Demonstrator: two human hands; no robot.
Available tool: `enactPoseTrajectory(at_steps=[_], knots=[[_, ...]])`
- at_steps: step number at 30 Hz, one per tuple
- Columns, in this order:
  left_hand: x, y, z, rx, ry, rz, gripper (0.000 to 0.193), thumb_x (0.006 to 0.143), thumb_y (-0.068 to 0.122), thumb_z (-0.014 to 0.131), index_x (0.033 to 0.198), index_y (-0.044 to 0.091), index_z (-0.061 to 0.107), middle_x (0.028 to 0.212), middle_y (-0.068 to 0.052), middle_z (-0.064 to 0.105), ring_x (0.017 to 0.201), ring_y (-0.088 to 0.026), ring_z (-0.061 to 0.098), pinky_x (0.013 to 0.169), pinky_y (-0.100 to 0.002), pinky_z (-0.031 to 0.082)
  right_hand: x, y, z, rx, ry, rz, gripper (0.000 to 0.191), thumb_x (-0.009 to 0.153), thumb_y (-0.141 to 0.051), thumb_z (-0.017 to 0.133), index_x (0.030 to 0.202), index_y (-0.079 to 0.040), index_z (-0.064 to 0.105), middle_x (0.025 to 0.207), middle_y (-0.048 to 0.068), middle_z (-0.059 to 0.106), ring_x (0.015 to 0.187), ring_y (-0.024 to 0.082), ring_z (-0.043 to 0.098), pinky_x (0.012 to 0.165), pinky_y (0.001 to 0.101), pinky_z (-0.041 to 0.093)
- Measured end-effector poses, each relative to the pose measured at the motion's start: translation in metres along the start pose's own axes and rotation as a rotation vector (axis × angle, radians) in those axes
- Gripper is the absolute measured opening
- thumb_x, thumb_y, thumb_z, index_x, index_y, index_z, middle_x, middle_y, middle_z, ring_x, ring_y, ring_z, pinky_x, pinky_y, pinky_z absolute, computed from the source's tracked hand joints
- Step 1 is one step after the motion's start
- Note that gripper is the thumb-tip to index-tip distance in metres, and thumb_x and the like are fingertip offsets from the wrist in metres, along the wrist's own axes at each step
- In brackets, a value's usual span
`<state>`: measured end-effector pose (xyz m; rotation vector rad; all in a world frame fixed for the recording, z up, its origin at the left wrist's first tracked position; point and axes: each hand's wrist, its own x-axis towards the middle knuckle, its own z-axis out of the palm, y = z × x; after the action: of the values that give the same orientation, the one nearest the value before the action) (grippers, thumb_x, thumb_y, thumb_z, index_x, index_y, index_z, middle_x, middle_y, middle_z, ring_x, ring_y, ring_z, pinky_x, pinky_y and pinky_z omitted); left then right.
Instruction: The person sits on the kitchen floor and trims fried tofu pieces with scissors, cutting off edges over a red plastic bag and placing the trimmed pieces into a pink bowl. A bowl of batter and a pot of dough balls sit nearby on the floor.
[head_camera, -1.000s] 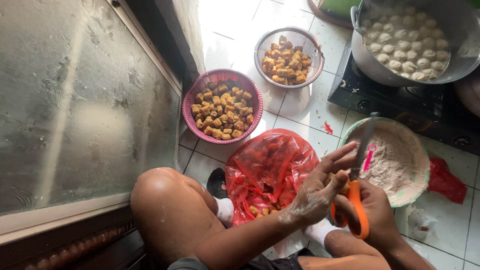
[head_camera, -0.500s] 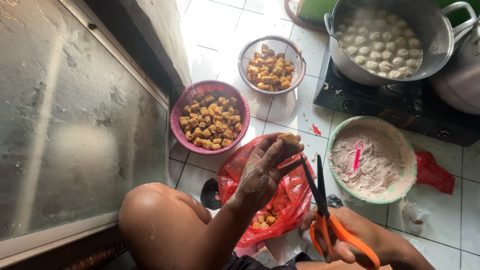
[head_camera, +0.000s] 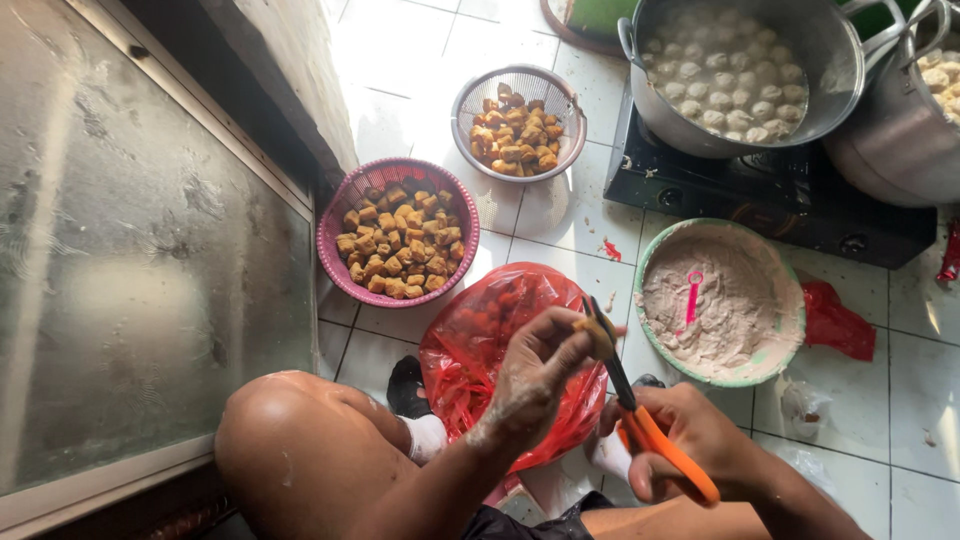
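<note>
Left hand (head_camera: 535, 375) pinches tofu piece (head_camera: 597, 337) over red bag (head_camera: 480, 340); right hand (head_camera: 690, 440) grips orange scissors (head_camera: 640, 420), blades now closing on it; bare tile beside.

left hand (head_camera: 535, 365) is raised over the lap, fingers pinched together at the tips, forearm dusted pale. right hand (head_camera: 690, 440) is held lower, fingers curled closed, wrist angled inward. a bare knee is bent up.

Two pots (head_camera: 740, 70); two baskets (head_camera: 398, 240); one bowl (head_camera: 718, 300); seemingly one scissors (head_camera: 640, 420).
</note>
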<state>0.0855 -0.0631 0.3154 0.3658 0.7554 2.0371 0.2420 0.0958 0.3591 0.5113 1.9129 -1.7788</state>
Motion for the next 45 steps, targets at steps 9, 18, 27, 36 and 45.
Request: enactPoseTrajectory(at_steps=[9,18,27,36,45], knots=[[0.066,-0.043,-0.174,0.720,0.628,0.557,0.042,0.104,0.013,0.062,0.140,0.000,0.043,0.142,-0.012,0.047,0.129,-0.017,0.050,0.108,-0.031,0.043,-0.019,0.031,-0.014,0.281,0.207,-0.291,0.061,0.072,-0.035,0.092,0.111,0.007,0.070,0.080,0.006,0.068,0.067,0.010,0.060,0.059,0.0251,0.047],[-0.018,-0.219,-0.275,1.571,-0.095,-0.647,0.027,0.094,0.022,0.059,0.114,0.011,0.074,0.110,-0.017,0.074,0.107,-0.033,0.072,0.095,-0.043,0.057,-0.023,0.060,-0.017,0.164,0.182,-0.228,0.069,0.066,-0.023,0.096,0.123,0.004,0.071,0.071,0.004,0.067,0.056,0.007,0.052,0.045,0.0236,0.037],[-0.027,-0.235,-0.261,1.643,-0.187,-0.921,0.063,0.083,0.023,0.072,0.140,0.009,0.050,0.132,-0.028,0.059,0.116,-0.049,0.059,0.091,-0.054,0.052,-0.020,0.052,-0.022,0.216,0.201,-0.163,0.066,0.064,-0.028,0.094,0.119,0.000,0.071,0.069,0.002,0.066,0.059,0.008,0.058,0.051,0.0238,0.043],[-0.025,-0.253,-0.261,1.334,-0.209,-0.848,0.057,0.087,0.025,0.071,0.139,0.013,0.051,0.125,-0.023,0.064,0.114,-0.044,0.062,0.092,-0.051,0.052,-0.010,0.034,-0.026,0.005,0.207,-0.273,0.062,0.068,-0.041,0.090,0.114,-0.004,0.072,0.082,0.001,0.070,0.072,0.006,0.062,0.064,0.0225,0.051],[-0.040,-0.261,-0.262,1.473,-0.187,-0.748,0.047,0.091,0.027,0.071,0.134,0.014,0.054,0.118,-0.019,0.069,0.111,-0.040,0.065,0.091,-0.050,0.053,0.000,-0.010,-0.018,-0.041,0.156,-0.218,0.056,0.065,-0.034,0.093,0.108,-0.004,0.073,0.063,-0.003,0.068,0.054,0.004,0.061,0.047,0.0220,0.050]])
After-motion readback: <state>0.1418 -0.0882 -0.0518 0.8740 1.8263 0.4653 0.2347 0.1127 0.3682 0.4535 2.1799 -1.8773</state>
